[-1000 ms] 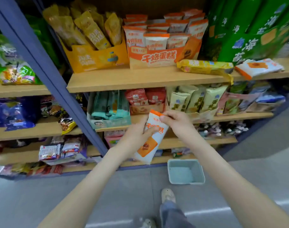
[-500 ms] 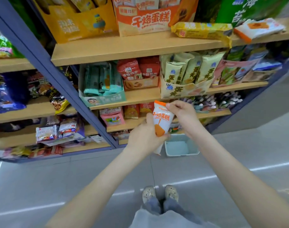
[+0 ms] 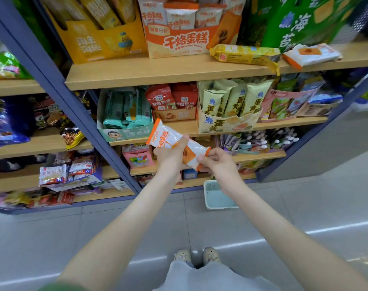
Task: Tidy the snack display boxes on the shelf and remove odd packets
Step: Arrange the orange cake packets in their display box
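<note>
I hold a white and orange cake packet (image 3: 165, 136) in front of the shelves, lying slanted with its top end up-left. My left hand (image 3: 171, 157) grips its middle, thumb across the front. My right hand (image 3: 217, 162) pinches its lower right end. On the top shelf stands the matching orange and white display box (image 3: 185, 42) full of the same packets. Beside that box a yellow packet (image 3: 243, 55) and a white and orange packet (image 3: 311, 54) lie loose and flat on the shelf board.
A yellow display box (image 3: 99, 44) stands left of the orange one, green bags (image 3: 294, 22) to its right. The middle shelf carries a teal box (image 3: 124, 120), red packets (image 3: 172, 97) and a pale green box (image 3: 227, 116). A light blue basket (image 3: 217, 196) sits on the floor by my feet.
The packet turned from upright to slanted, nearly on its side. My right hand shifted from its top end to its lower right end. The view dipped down, then tilted back up.
</note>
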Tool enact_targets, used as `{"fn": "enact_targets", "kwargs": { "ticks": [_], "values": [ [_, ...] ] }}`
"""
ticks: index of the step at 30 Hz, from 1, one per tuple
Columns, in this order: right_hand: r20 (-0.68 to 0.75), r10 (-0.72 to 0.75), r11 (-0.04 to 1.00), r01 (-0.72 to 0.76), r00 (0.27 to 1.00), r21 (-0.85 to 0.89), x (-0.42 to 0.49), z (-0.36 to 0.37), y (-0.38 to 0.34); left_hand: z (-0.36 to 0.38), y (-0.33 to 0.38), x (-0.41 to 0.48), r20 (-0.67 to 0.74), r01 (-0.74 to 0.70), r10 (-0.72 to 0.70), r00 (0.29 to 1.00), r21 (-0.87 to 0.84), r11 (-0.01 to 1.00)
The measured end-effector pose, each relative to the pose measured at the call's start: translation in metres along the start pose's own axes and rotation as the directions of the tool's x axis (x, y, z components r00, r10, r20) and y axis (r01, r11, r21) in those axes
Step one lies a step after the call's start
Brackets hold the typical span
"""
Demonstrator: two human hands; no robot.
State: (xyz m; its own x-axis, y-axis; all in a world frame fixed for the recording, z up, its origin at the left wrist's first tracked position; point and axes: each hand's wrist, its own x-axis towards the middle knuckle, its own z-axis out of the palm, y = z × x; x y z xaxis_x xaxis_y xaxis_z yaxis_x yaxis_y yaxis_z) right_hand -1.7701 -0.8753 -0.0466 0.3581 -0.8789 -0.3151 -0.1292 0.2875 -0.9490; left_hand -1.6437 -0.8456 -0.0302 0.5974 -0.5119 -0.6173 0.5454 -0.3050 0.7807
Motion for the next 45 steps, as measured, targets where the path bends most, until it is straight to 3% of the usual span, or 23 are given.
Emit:
{"fn": "enact_targets", "kwargs": {
  "ticks": [2, 7, 11, 15, 17, 21, 24, 33, 40, 45],
  "values": [
    [-0.055, -0.036, 0.999, 0.033, 0.998, -0.042, -0.001, 0.001, -0.003, 0.002, 0.002, -0.002, -0.021, 0.023, -0.024, 0.999, -0.029, 0.999],
    [-0.019, -0.218, 0.967, 0.213, 0.976, -0.137, -0.005, -0.003, -0.007, 0.002, 0.006, -0.003, 0.042, 0.08, -0.076, 0.996, -0.099, 0.992],
    [0.12, -0.344, 0.897, 0.364, 0.931, -0.25, -0.008, -0.009, -0.011, -0.005, 0.006, -0.006, 0.227, 0.134, -0.096, 0.969, -0.158, 0.978],
    [0.405, -0.439, 0.743, 0.577, 0.802, -0.339, -0.011, -0.019, -0.014, -0.01, 0.005, -0.016, 0.353, 0.131, -0.085, 0.932, -0.107, 0.986],
    [0.445, -0.455, 0.735, 0.607, 0.772, -0.302, -0.013, -0.02, -0.018, -0.014, 0.005, -0.023, 0.447, 0.114, -0.059, 0.893, -0.097, 0.989],
    [0.258, -0.399, 0.824, 0.468, 0.88, -0.32, -0.01, -0.013, -0.03, -0.024, 0.002, -0.031, 0.617, 0.102, 0.012, 0.787, -0.149, 0.984],
    [0.291, -0.349, 0.82, 0.441, 0.891, -0.365, -0.013, -0.005, -0.039, -0.027, -0.004, -0.033, 0.679, 0.064, 0.066, 0.731, -0.164, 0.984],
    [0.372, -0.175, 0.81, 0.348, 0.912, -0.471, -0.012, -0.009, -0.042, -0.043, -0.009, -0.024, 0.69, 0.022, 0.109, 0.716, -0.178, 0.984],
    [0.406, -0.123, 0.928, 0.25, 0.906, -0.275, -0.004, -0.001, -0.037, -0.05, 0.002, -0.026, 0.686, -0.056, 0.099, 0.72, -0.084, 0.995],
    [0.404, -0.106, 0.985, 0.151, 0.909, -0.081, -0.002, 0.008, -0.048, -0.053, 0.017, -0.027, 0.692, -0.373, 0.184, 0.699, 0.133, 0.918]
  ]
}}
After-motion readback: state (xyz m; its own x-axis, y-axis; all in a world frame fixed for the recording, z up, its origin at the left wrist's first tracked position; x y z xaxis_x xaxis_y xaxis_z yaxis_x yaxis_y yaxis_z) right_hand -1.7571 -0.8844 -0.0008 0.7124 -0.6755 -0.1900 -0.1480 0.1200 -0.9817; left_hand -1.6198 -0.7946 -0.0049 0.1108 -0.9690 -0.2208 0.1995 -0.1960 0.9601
